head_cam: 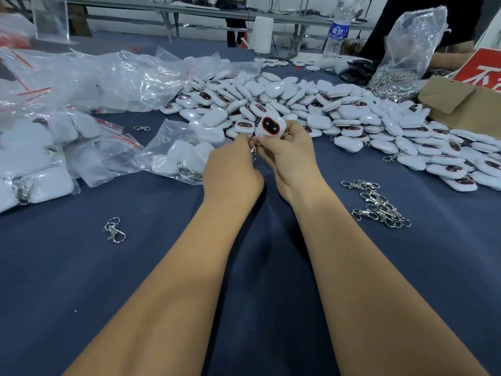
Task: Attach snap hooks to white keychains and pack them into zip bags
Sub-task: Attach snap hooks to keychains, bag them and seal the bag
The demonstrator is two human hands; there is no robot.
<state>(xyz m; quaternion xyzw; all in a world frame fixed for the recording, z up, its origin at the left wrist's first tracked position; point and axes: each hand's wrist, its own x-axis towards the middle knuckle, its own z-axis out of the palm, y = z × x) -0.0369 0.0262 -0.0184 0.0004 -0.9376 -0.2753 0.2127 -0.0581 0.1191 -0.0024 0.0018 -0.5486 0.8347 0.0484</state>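
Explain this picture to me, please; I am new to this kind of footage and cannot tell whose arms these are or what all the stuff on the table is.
There is no machine here. A person wears a camera on the head, looking down at their own bare arms, so this single picture is their own view.

The right hand holds a white keychain with a dark, red-rimmed face. The left hand pinches a small metal snap hook just beside it, apparently fastening the two together.

On the dark blue table cloth lie a big heap of the same keychains, a small pile of loose snap hooks to the right, a single snap hook to the left, and clear zip bags already filled with keychains on the left.
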